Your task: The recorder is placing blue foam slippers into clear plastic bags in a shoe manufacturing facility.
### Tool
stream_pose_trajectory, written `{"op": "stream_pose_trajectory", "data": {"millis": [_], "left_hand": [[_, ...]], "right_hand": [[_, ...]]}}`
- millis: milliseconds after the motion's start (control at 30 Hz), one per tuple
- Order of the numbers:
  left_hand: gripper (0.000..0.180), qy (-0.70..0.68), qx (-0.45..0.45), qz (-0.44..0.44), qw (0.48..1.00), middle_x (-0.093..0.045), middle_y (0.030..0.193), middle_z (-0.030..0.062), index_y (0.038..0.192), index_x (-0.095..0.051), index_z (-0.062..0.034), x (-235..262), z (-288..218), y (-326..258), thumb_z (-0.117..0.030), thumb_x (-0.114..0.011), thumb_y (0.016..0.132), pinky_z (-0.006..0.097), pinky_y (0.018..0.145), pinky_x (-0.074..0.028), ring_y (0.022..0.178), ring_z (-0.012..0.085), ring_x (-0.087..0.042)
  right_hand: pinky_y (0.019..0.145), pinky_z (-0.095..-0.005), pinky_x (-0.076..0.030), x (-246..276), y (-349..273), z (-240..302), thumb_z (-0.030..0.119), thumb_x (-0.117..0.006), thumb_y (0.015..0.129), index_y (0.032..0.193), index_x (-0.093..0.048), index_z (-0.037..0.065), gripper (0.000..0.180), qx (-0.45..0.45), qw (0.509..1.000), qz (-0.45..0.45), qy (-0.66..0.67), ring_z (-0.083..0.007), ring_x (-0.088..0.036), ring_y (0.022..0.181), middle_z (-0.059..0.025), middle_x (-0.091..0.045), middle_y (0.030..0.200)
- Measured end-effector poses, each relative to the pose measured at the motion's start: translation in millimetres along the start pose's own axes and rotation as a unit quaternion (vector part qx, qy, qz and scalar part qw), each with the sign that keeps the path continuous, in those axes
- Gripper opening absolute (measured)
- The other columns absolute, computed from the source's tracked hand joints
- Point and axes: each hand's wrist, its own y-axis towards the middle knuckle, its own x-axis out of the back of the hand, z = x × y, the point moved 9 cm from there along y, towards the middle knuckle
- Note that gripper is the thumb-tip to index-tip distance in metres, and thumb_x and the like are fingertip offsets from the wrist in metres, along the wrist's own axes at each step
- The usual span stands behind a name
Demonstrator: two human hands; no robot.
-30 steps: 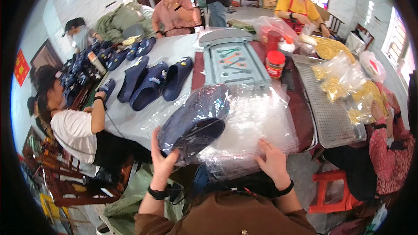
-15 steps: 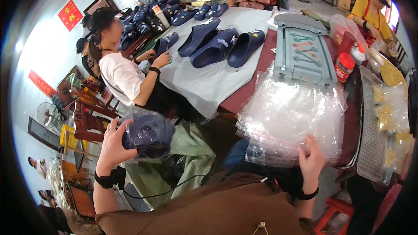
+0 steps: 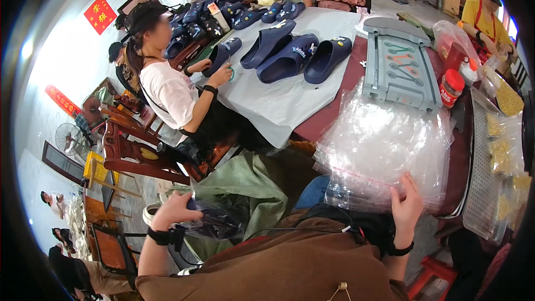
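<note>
Low at the left, my left hand (image 3: pixel 177 210) grips the edge of a clear plastic bag with dark blue clogs (image 3: pixel 220 222) in it. This bag is beside the folds of a large green sack (image 3: pixel 259 181), and part of it is hard to make out. My right hand (image 3: pixel 408 203) lies with its fingers stretched out on the near edge of a stack of clear plastic bags (image 3: pixel 384 147). Nothing is held in that hand. Beyond the stack lies a grey plastic board (image 3: pixel 402 67) with raised slots and coloured marks.
Several navy clogs (image 3: pixel 287 58) stand on the white-covered table (image 3: pixel 278 108). At its left side a co-worker (image 3: pixel 170 89) holds a clog and a small teal-handled tool. A red-lidded jar (image 3: pixel 451 86) and a perforated tray (image 3: pixel 484 164) are at the right, above a red stool (image 3: pixel 432 278).
My left hand has lowered the bagged clogs and brought them closer to my body, beside the green sack. My right hand stays on the bag stack. The view has shifted slightly.
</note>
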Motion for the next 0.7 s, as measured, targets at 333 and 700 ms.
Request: {"op": "stream_pose_trajectory", "data": {"millis": [333, 700], "left_hand": [[0.119, -0.066, 0.137, -0.219, 0.964, -0.034, 0.14, 0.0345, 0.157, -0.023, -0.0067, -127.1, 26.2, 63.8, -0.044, -0.087, 0.064, 0.057, 0.107, -0.041, 0.13, 0.0539, -0.038], [0.096, -0.234, 0.066, 0.237, 0.941, -0.066, 0.121, 0.0217, 0.131, -0.062, -0.0006, -356.7, 137.8, 143.6, -0.072, -0.081, 0.069, 0.04, 0.092, -0.051, 0.11, 0.0296, -0.064]], "right_hand": [[0.09, -0.0387, -0.055, 1.8, -2.4, 1.7, 0.014, -0.077, 0.084, 0.122, -0.068, 0.001, 0.041, 0.025, 1.0, -0.013, -0.009, -0.0358, -0.067, 0.117, -0.0179, -0.065, 0.137], [0.091, -0.0399, -0.055, -6.7, 11.0, 12.2, 0.013, -0.078, 0.082, 0.121, -0.068, 0.003, 0.041, -0.014, 0.998, 0.035, 0.047, -0.0363, -0.066, 0.117, -0.0162, -0.065, 0.137]]}}
